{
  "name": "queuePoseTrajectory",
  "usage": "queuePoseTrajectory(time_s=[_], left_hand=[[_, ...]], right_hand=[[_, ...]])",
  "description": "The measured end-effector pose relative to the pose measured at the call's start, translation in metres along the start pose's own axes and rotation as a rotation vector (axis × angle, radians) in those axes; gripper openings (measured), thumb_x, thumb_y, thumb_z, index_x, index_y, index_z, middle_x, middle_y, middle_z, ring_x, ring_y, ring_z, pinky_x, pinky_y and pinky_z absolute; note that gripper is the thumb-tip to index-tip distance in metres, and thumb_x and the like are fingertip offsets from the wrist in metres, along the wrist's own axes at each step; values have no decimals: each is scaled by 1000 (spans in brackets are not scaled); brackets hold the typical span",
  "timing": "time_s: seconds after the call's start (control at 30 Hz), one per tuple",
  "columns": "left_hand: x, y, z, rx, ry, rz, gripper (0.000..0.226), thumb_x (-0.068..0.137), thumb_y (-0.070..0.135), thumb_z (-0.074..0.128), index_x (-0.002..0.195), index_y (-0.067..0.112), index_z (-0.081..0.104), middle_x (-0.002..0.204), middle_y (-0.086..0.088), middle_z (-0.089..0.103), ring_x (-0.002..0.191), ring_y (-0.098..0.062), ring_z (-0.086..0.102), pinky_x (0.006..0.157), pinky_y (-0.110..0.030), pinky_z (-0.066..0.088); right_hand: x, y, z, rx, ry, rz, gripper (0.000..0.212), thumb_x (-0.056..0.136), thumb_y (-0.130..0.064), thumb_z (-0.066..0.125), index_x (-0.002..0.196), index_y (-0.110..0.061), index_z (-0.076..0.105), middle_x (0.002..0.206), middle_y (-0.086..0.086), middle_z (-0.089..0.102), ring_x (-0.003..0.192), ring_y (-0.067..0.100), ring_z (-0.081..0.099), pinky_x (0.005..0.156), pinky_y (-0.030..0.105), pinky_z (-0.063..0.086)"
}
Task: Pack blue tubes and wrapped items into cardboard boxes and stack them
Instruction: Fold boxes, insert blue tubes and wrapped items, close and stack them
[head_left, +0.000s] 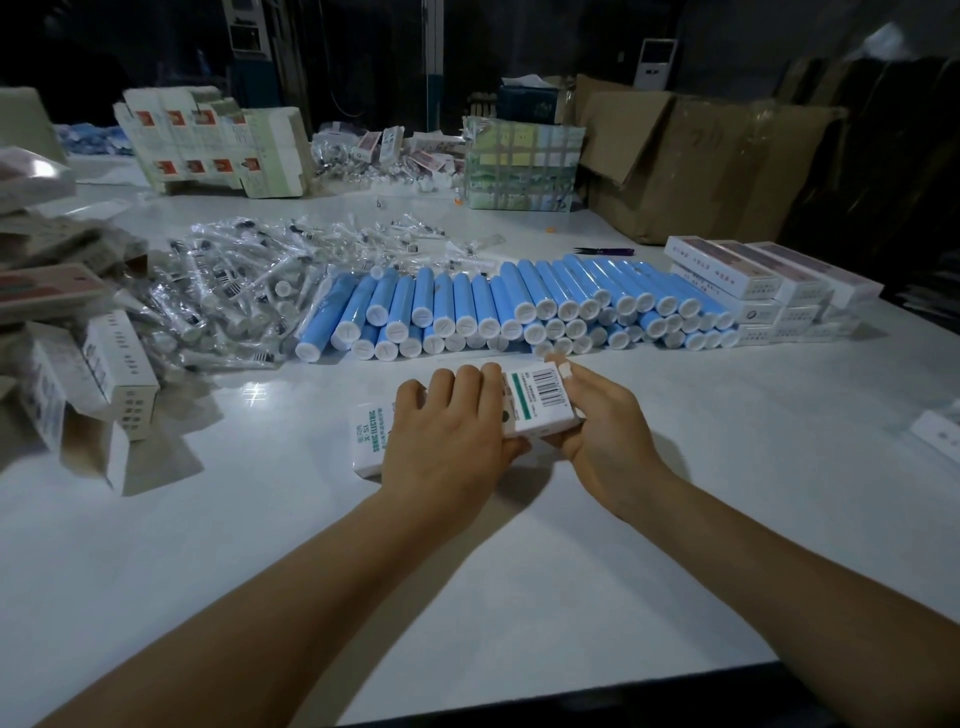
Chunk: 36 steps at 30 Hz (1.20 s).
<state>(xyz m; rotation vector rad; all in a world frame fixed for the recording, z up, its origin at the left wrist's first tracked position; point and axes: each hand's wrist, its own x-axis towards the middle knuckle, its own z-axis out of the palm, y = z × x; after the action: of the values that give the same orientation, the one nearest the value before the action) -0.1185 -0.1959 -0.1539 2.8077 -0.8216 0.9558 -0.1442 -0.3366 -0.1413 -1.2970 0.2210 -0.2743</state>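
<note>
— Inspector, what was in hand?

— One white carton (540, 402) printed with a barcode and green band, lying flat on the white table (467, 571) near its middle. The left hand (447, 441) lay over its left half, fingers curled across the top and the thumb tucked under the near edge. The right hand (597, 426) gripped the right end, thumb over the far corner, fingers beneath. Both hands held that carton.

— And the stock?

— Blue tubes (514, 312) with white caps lay just beyond the carton in two layers; roughly twenty caps showed in the upper row, but the lower ones overlapped, so no firm count. To their left lay a heap of clear-wrapped items (228, 291), too tangled to number. Right of the tubes stood a stack of closed cartons (769, 291), three across the top, three tiers visible.

— Anything obscured?

— Open cartons (104, 395) at the left edge were cut off. The brown boxes (701, 156) behind were dim, and the flat printed sheets (208, 145) at the far left were illegible. The carton's middle was hidden under the left hand.
</note>
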Motion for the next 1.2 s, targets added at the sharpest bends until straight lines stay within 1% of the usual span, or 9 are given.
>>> queuePoseTrajectory(time_s=[0.1,0.2,0.33,0.5,0.67,0.77,0.93,1.03,1.2], left_hand=[[0,1,0,50,7,43,63,79,52,65,118,3,60,96,-11,63,81,-28,58,71,-43,48],[0,1,-1,99,-2,72,59,85,50,60,120,2,59,97,-12,63,81,-28,58,70,-42,47],[-1,2,-2,97,-6,67,59,86,50,58,120,2,59,97,-12,63,82,-28,59,71,-41,48],[0,2,0,70,38,63,64,77,52,67,116,1,61,93,-14,63,79,-30,59,69,-43,49],[1,2,1,57,26,38,67,74,54,68,116,3,61,95,-12,64,80,-29,59,71,-44,50],[3,0,1,57,6,23,67,74,56,68,116,5,61,96,-11,64,81,-28,60,72,-43,50],[2,0,3,47,-98,-14,67,93,59,38,137,9,40,120,-9,55,103,-27,52,87,-43,42],[1,1,5,81,-127,4,63,96,52,39,141,9,29,125,-10,49,108,-28,47,90,-44,38],[2,2,3,103,-163,15,62,97,51,37,141,8,27,125,-10,48,108,-28,46,89,-44,38]], right_hand=[[0,2,0,13,22,27,28,98,-15,41,94,-20,68,85,6,74,73,17,70,57,30,53],[2,3,0,46,24,45,27,97,-12,41,93,-16,67,81,6,74,71,18,70,63,35,52],[1,4,2,-10,69,22,26,99,-13,40,109,-16,63,89,8,71,75,19,68,57,33,53],[-1,3,2,-90,79,-8,31,99,-14,38,121,-12,61,96,12,69,76,17,68,48,25,49],[-2,3,2,-90,60,-24,32,101,-22,41,127,-15,59,103,11,69,88,18,69,59,25,52],[-2,2,3,-74,11,-22,30,100,-22,44,128,-21,54,97,5,69,81,11,68,61,25,53],[-4,9,6,-240,-12,-94,20,98,-13,47,109,-21,62,93,-1,71,80,10,70,60,20,52],[-5,13,8,-362,23,-133,23,99,-15,45,118,-17,59,102,1,68,84,9,68,63,18,53],[-6,15,7,-449,-10,-152,34,102,-18,40,134,-14,48,114,3,63,95,11,65,68,19,55]])
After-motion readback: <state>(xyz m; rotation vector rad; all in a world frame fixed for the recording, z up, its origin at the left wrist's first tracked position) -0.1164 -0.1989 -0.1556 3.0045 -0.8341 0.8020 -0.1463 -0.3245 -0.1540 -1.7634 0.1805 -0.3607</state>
